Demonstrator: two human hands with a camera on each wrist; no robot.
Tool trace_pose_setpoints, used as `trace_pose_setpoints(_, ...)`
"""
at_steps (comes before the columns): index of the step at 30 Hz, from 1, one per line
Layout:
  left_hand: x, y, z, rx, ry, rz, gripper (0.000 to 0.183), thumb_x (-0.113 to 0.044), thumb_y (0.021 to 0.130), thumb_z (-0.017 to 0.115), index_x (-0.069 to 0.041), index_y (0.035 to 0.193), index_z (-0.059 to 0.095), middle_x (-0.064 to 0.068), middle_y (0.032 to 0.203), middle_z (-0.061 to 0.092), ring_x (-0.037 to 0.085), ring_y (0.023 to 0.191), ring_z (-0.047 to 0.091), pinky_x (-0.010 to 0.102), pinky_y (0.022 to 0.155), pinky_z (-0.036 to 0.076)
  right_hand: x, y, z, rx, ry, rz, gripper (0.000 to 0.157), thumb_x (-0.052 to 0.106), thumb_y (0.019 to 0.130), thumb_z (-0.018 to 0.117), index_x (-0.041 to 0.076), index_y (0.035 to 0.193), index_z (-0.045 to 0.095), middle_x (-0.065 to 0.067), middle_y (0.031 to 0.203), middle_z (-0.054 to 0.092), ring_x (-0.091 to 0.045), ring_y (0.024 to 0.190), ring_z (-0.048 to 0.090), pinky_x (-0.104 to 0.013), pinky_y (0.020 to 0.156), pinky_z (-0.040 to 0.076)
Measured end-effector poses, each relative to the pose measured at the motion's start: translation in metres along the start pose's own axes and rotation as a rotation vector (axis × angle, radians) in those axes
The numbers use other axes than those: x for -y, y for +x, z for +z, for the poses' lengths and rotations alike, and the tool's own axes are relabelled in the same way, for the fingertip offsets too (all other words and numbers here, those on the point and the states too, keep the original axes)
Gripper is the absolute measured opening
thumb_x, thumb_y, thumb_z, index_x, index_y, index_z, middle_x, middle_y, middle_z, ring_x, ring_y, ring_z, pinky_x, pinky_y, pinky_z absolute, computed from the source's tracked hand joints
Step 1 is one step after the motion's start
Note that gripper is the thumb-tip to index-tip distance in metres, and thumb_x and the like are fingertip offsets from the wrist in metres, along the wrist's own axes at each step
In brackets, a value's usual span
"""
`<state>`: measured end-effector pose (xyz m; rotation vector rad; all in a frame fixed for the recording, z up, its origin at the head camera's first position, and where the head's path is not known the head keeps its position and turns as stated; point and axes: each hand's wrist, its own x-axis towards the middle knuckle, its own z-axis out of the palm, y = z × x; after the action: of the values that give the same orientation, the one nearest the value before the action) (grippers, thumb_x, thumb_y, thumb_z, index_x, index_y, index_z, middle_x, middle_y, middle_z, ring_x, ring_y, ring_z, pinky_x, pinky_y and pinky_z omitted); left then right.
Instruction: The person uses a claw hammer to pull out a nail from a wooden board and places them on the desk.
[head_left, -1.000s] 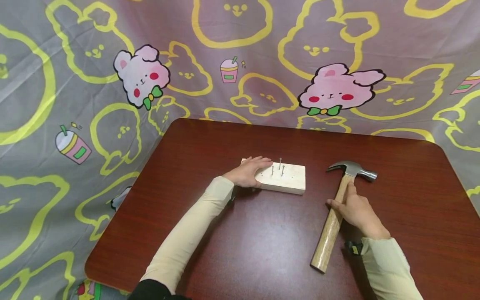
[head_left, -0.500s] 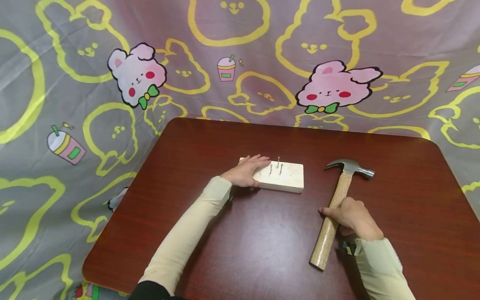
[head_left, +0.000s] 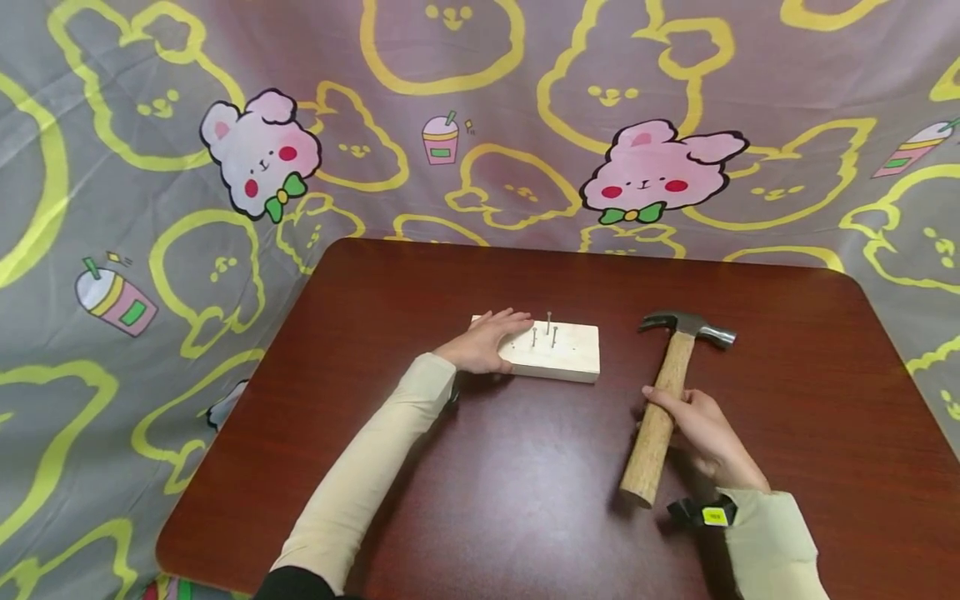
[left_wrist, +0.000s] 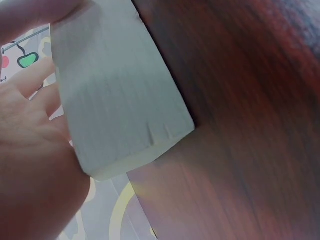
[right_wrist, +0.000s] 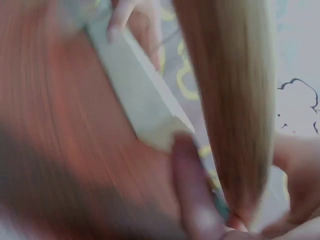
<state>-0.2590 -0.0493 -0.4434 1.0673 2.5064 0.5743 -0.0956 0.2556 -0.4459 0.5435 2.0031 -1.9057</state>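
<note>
A pale wooden block (head_left: 558, 358) lies on the table with several nails (head_left: 555, 337) standing in its top. My left hand (head_left: 480, 343) holds its left end, fingers across the top and thumb along the near side; the left wrist view shows the block's side face (left_wrist: 115, 90) close up. To the right, my right hand (head_left: 705, 429) grips the wooden handle of a claw hammer (head_left: 678, 358). The hammer's head points away from me, and its handle end seems raised off the table. In the right wrist view the blurred handle (right_wrist: 235, 100) runs past my thumb.
The brown table (head_left: 465, 492) has rounded corners, and its surface extends on all sides of the block. A patterned cloth (head_left: 517, 100) hangs behind and to the left of it. A dark wrist strap (head_left: 705, 511) sits below my right hand.
My right hand has gone from resting along the hammer's handle to gripping round it. The hammer has tilted, its handle end rising. My left hand stays on the block.
</note>
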Motion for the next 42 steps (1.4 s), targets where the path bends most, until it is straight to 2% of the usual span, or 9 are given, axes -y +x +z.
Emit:
trace_pose_setpoints(4, 0.000, -0.002, -0.001, -0.005, -0.013, 0.009, 0.085, -0.017, 0.075, 0.074, -0.012, 0.150, 0.035, 0.007, 0.159, 0.027, 0.031, 0.150, 0.015, 0.051, 0.121, 0.007, -0.002, -0.003, 0.007, 0.094, 0.384, -0.004, 0.028, 0.017, 0.099, 0.052, 0.003, 0.112, 0.032, -0.003, 0.086, 0.062, -0.011, 0.072, 0.068, -0.026, 0.071, 0.058)
trace_pose_setpoints(7, 0.000, -0.002, -0.001, -0.007, -0.013, 0.010, 0.084, -0.017, 0.075, 0.074, -0.011, 0.150, 0.036, 0.007, 0.159, 0.027, 0.031, 0.150, 0.015, 0.051, 0.122, 0.007, 0.001, -0.008, 0.013, 0.128, 0.537, -0.008, 0.027, 0.013, 0.099, 0.050, 0.005, 0.113, 0.028, -0.003, 0.084, 0.057, -0.010, 0.071, 0.062, -0.023, 0.068, 0.055)
trace_pose_setpoints(10, 0.000, -0.002, -0.001, -0.005, -0.009, 0.004, 0.084, -0.018, 0.076, 0.074, -0.012, 0.150, 0.035, 0.005, 0.160, 0.027, 0.030, 0.150, 0.014, 0.049, 0.122, 0.006, 0.006, -0.011, 0.016, 0.128, 0.607, -0.005, 0.030, 0.014, 0.100, 0.050, 0.009, 0.115, 0.025, -0.001, 0.079, 0.056, -0.010, 0.068, 0.057, -0.022, 0.065, 0.052)
trace_pose_setpoints(16, 0.001, -0.002, -0.002, 0.004, -0.012, -0.003, 0.084, -0.019, 0.077, 0.074, -0.013, 0.150, 0.035, 0.004, 0.160, 0.025, 0.029, 0.151, 0.013, 0.049, 0.122, 0.005, 0.006, -0.013, 0.014, 0.083, 0.571, -0.033, 0.012, 0.017, 0.100, 0.050, 0.009, 0.100, 0.042, 0.001, 0.066, 0.054, -0.007, 0.057, 0.053, -0.019, 0.057, 0.049)
trace_pose_setpoints(20, 0.000, -0.001, -0.002, -0.001, -0.009, -0.001, 0.084, -0.019, 0.077, 0.074, -0.014, 0.150, 0.035, 0.003, 0.160, 0.026, 0.029, 0.151, 0.013, 0.049, 0.122, 0.006, -0.001, -0.015, 0.008, 0.025, 0.493, -0.086, 0.014, 0.021, 0.099, 0.054, 0.011, 0.089, 0.052, 0.004, 0.063, 0.056, -0.005, 0.055, 0.053, -0.018, 0.053, 0.047)
trace_pose_setpoints(25, -0.002, -0.003, -0.003, 0.000, 0.005, -0.005, 0.082, -0.018, 0.077, 0.075, -0.013, 0.149, 0.037, 0.005, 0.161, 0.024, 0.030, 0.151, 0.012, 0.050, 0.122, 0.007, -0.012, -0.014, 0.010, -0.041, 0.369, -0.130, 0.016, 0.023, 0.098, 0.056, 0.011, 0.095, 0.045, 0.008, 0.060, 0.055, -0.003, 0.053, 0.053, -0.018, 0.050, 0.046)
trace_pose_setpoints(30, -0.007, -0.008, -0.004, -0.003, 0.153, -0.047, 0.077, -0.029, 0.082, 0.074, -0.015, 0.149, 0.039, 0.006, 0.161, 0.022, 0.030, 0.150, 0.016, 0.053, 0.120, 0.015, -0.017, -0.013, 0.014, -0.071, 0.329, -0.135, 0.022, 0.026, 0.097, 0.057, 0.010, 0.098, 0.041, 0.008, 0.058, 0.053, -0.004, 0.051, 0.052, -0.019, 0.048, 0.046)
trace_pose_setpoints(34, -0.011, -0.013, -0.003, -0.030, 0.239, -0.078, 0.075, -0.033, 0.083, 0.073, -0.015, 0.148, 0.040, 0.010, 0.160, 0.025, 0.031, 0.148, 0.021, 0.054, 0.118, 0.021, -0.017, -0.014, 0.014, -0.058, 0.327, -0.144, 0.024, 0.026, 0.098, 0.056, 0.009, 0.102, 0.040, 0.008, 0.057, 0.051, -0.005, 0.050, 0.052, -0.019, 0.047, 0.047)
trace_pose_setpoints(42, -0.013, -0.018, -0.001, -0.083, 0.300, -0.052, 0.071, -0.031, 0.084, 0.072, -0.010, 0.145, 0.043, 0.015, 0.157, 0.029, 0.032, 0.145, 0.029, 0.052, 0.116, 0.027, -0.015, -0.016, 0.016, -0.038, 0.325, -0.191, 0.014, 0.018, 0.100, 0.052, 0.010, 0.103, 0.041, 0.007, 0.056, 0.051, -0.005, 0.047, 0.050, -0.019, 0.045, 0.045)
